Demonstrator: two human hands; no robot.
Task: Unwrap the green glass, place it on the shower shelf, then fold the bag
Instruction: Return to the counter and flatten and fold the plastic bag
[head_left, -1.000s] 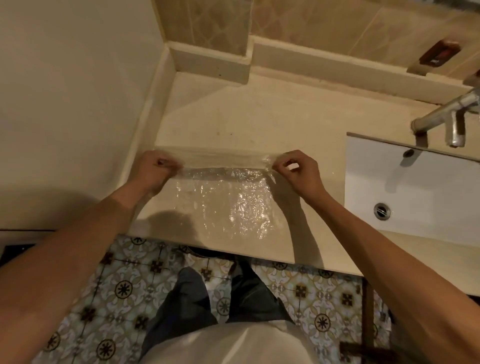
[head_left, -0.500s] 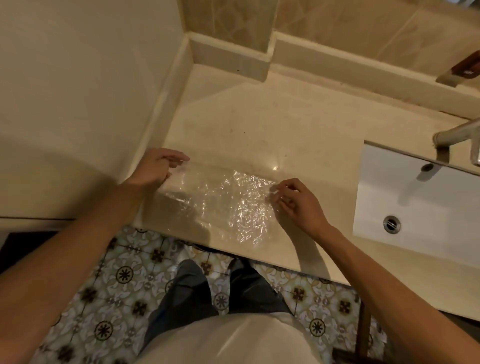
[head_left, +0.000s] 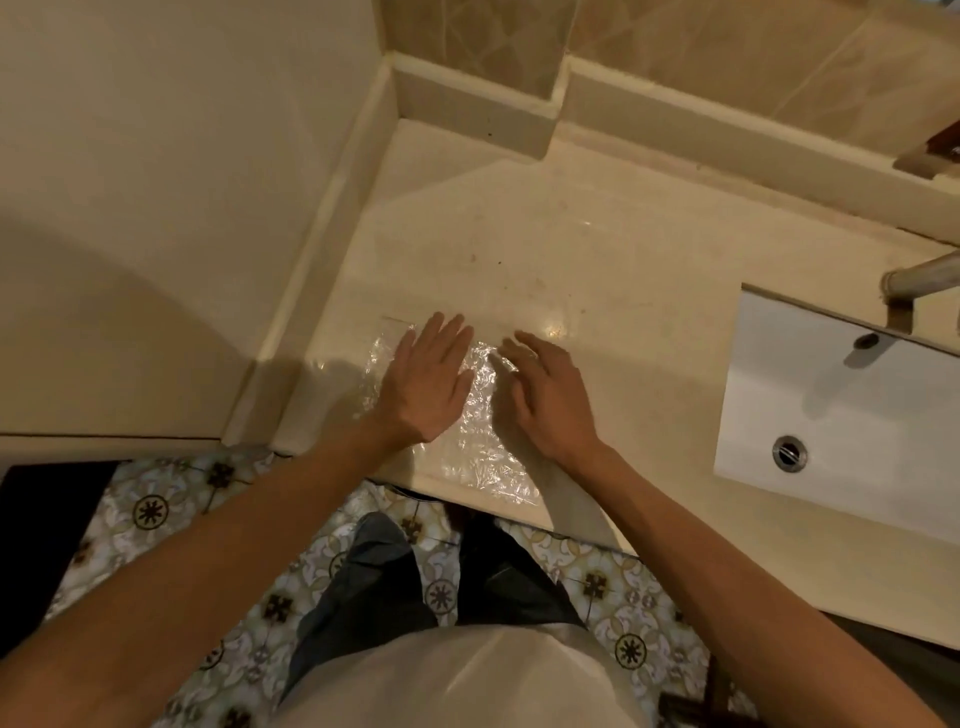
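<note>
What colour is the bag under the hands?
Clear and crinkly, no colour: the plastic bag, seen in the head view.

One bag (head_left: 478, 452), two hands, one sink (head_left: 852, 410)

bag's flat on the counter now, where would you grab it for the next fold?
Probably the near edge of the bag, pinched from the person's side. It lies flat and thin on the counter, so a grip from above finds nothing. That edge is bare and close to the counter's front lip; the middle is under the flat left hand and right hand.
</note>
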